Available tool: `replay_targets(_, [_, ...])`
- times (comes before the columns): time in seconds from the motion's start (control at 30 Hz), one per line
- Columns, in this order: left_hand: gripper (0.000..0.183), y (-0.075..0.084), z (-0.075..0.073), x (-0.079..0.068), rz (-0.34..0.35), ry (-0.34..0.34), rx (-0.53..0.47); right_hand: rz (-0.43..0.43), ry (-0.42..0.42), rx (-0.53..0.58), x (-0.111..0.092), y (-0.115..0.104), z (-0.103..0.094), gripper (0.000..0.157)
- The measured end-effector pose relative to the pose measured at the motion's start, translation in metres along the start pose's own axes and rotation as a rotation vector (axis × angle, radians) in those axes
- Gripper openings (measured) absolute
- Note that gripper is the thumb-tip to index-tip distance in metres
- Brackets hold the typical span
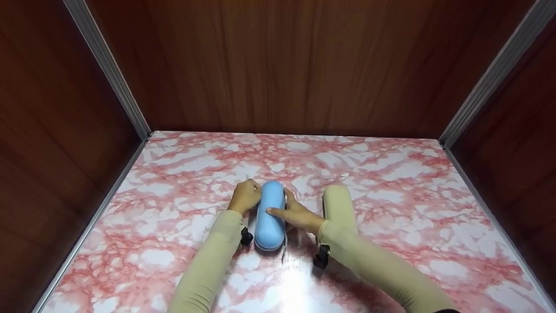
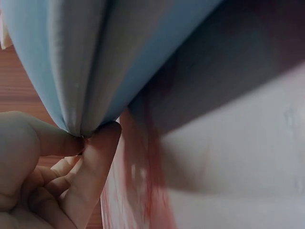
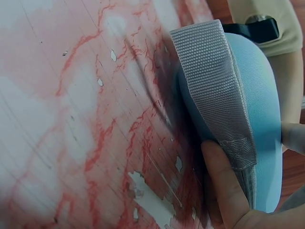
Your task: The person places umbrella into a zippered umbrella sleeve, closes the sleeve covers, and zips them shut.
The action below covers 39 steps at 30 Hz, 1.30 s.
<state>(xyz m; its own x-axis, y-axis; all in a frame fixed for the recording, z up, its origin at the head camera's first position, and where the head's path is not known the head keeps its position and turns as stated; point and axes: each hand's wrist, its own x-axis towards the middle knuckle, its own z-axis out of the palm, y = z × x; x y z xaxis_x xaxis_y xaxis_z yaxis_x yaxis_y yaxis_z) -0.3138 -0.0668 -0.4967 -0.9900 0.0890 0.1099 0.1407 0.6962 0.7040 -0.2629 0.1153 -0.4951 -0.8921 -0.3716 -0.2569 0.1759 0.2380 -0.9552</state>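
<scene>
The long blue case (image 1: 270,213) has round ends, a grey zip (image 2: 89,90) and a woven grey strap (image 3: 209,81). It is mid-way across the pink table (image 1: 173,163), left of a cream case (image 1: 339,202). The left hand (image 1: 246,194) pinches at the zip; the right hand (image 1: 299,214) holds the right side, thumb on top

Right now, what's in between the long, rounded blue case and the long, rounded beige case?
In the head view, the person's bare right hand, gripping the blue case, and some red-and-white marbled tabletop lie before the beige case.
</scene>
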Motion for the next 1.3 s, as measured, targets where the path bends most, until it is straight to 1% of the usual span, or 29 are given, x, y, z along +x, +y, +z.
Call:
replay_targets(0.17, [0.016,-0.0023,0.0,-0.0019,0.058,0.002,0.021,-0.004,0.003,-0.013,-0.0008,-0.0002,0.0,0.106])
replay_targets(0.27, [0.015,-0.0026,-0.0001,-0.0022,0.081,0.009,0.043,0.0,0.007,-0.024,-0.0015,-0.001,0.0004,0.106])
replay_targets(0.47, [0.013,-0.0018,-0.0011,-0.0029,0.079,-0.003,0.067,0.011,0.012,-0.031,-0.0006,-0.0005,0.0019,0.106])
replay_targets(0.67, [0.011,0.0001,-0.0006,-0.0063,0.067,0.001,0.035,0.007,0.018,-0.042,-0.0005,-0.0003,0.0015,0.107])
replay_targets(0.87, [0.011,0.002,0.0002,-0.0064,0.06,0.018,0.021,0.023,0.009,-0.045,-0.0023,-0.0041,0.0019,0.12])
replay_targets(0.97, [0.011,0.0019,0.0005,-0.0058,0.053,0.02,0.025,0.019,0.0,-0.074,-0.0025,-0.0065,0.0029,0.124])
replay_targets(1.07, [0.011,0.0004,0.0008,-0.0049,0.069,0.022,0.036,0.01,-0.011,-0.086,-0.0013,-0.0075,0.0033,0.123])
replay_targets(1.2, [0.011,-0.002,0.0001,-0.0044,0.117,0.025,0.042,0.009,-0.01,-0.092,-0.0003,-0.0077,0.0039,0.123])
replay_targets(1.23, [0.01,-0.0025,-0.0002,-0.0044,0.121,0.022,0.045,0.01,-0.008,-0.092,-0.0003,-0.0075,0.004,0.123])
replay_targets(1.3, [0.01,-0.0032,-0.0009,-0.0048,0.106,0.001,0.032,0.007,-0.01,-0.087,-0.0006,-0.0071,0.0042,0.124])
